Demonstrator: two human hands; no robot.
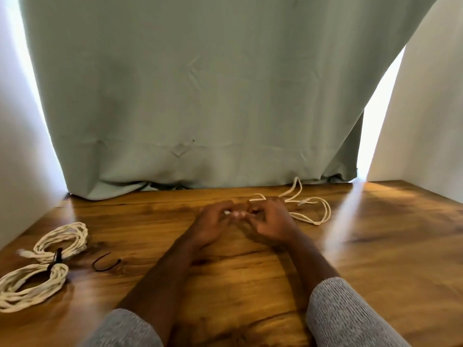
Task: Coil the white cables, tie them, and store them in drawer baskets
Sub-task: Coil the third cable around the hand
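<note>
White loose cable (307, 211) trails right on wooden surface (250, 266) while left hand (213, 221) and right hand (269, 221) pinch its end together, likely starting a coil.

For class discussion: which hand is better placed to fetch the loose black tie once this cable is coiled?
Probably the left hand: the black tie lies on its side of the table, while the right hand is nearer the uncoiled cable.

Two bare forearms, left hand (213, 222) and right hand (271, 221) uncovered, no rings, watch or bracelets showing, grey ribbed knit left sleeve (122, 329) and matching right sleeve (343, 314) pushed up toward the elbows, fine vertical rib texture, soft heathered weave
</note>
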